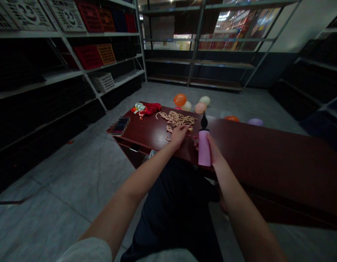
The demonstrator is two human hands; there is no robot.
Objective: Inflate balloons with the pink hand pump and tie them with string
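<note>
My right hand (pixel 213 149) is wrapped round a pink balloon pump (pixel 204 149) with a black nozzle pointing up, held upright over the near edge of the dark red table (pixel 255 153). Left of it, my left hand (pixel 179 134) reaches over the tabletop, its fingers stretched out at the near side of a heap of beige long thin balloons (pixel 175 118). These are limp and tangled, with a few lying loose toward me. Whether the left fingertips touch one is too small to make out.
Red and pale limp balloons (pixel 150 108) lie at the table's far left corner. A blurred-out dark item (pixel 120 125) rests on the left edge. Inflated balloons, one of them orange (pixel 180 99), are on the floor beyond. Shelves with crates (pixel 87 56) stand left and behind.
</note>
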